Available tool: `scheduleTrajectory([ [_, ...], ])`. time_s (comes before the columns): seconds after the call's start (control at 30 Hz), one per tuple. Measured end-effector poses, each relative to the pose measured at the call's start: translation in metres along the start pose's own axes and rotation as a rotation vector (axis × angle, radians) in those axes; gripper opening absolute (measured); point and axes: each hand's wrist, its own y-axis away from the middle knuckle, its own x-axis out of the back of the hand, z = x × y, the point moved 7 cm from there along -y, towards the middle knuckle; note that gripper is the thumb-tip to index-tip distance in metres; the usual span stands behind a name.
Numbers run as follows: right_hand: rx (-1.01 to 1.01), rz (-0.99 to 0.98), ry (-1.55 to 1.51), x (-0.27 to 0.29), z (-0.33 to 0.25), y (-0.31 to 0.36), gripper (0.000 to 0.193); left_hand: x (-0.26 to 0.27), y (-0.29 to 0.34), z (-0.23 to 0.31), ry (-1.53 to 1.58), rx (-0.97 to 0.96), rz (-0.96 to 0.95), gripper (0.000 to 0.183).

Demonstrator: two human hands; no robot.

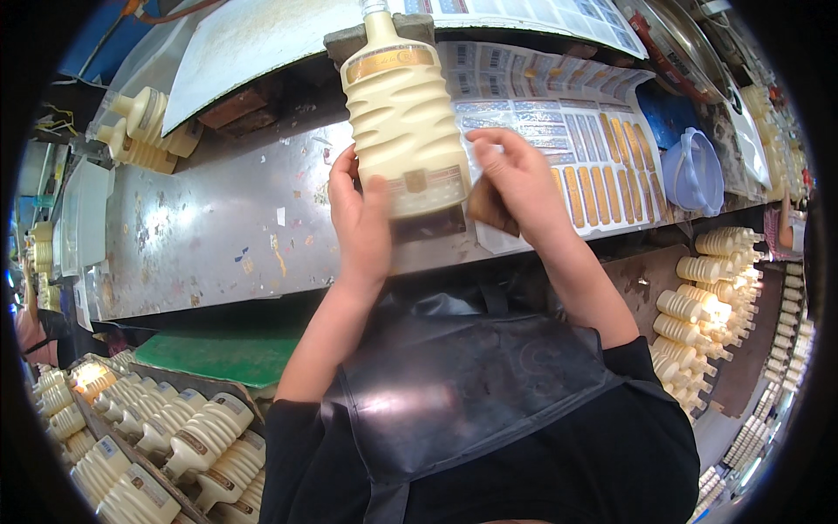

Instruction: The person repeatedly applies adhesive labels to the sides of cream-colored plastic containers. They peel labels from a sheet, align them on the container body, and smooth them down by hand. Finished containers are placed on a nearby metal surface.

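Note:
A cream-coloured bottle with wavy ribbed sides lies in front of me, its neck pointing away. It has a gold band near the shoulder and a label with a brown emblem near its base. My left hand is closed around the bottle's lower left side, thumb on the front face. At its lower right, my right hand pinches a small brown flat piece, whose exact kind I cannot make out. The right fingertips are close to the bottle's edge; whether they touch it is unclear. Both hands are slightly blurred.
Sheets of gold and silver labels lie right of the bottle on the metal table. A pale blue basket stands beyond them. Several similar bottles fill a crate at lower left and a rack at right. A dark block supports the bottle's neck end.

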Motion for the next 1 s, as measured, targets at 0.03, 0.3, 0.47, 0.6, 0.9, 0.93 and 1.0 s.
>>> scheduleTrajectory([
  [0.03,-0.013,-0.082,0.094,-0.010,0.004,0.000,0.039,0.000,0.000,0.000,-0.099,-0.011,-0.009,0.058],
  [0.3,0.190,-0.162,-0.061,-0.025,0.014,-0.003,0.050,0.005,0.000,-0.005,-0.149,-0.049,-0.038,0.062],
  [0.47,0.271,-0.170,0.131,-0.027,0.004,0.009,0.050,0.007,0.005,-0.008,-0.437,-0.043,-0.082,0.058],
  [0.6,0.154,-0.142,0.106,-0.026,0.007,0.007,0.047,0.007,0.003,-0.005,-0.350,-0.042,-0.080,0.053],
  [0.9,0.265,-0.141,0.013,-0.030,0.013,0.002,0.047,0.004,0.007,0.003,-0.345,-0.101,-0.102,0.054],
  [0.93,0.273,-0.136,-0.009,-0.030,0.012,0.002,0.047,0.005,0.008,0.004,-0.323,-0.120,-0.097,0.054],
  [1.0,0.195,-0.122,0.046,-0.027,0.014,0.002,0.045,0.005,0.007,0.002,-0.335,-0.138,-0.108,0.052],
])
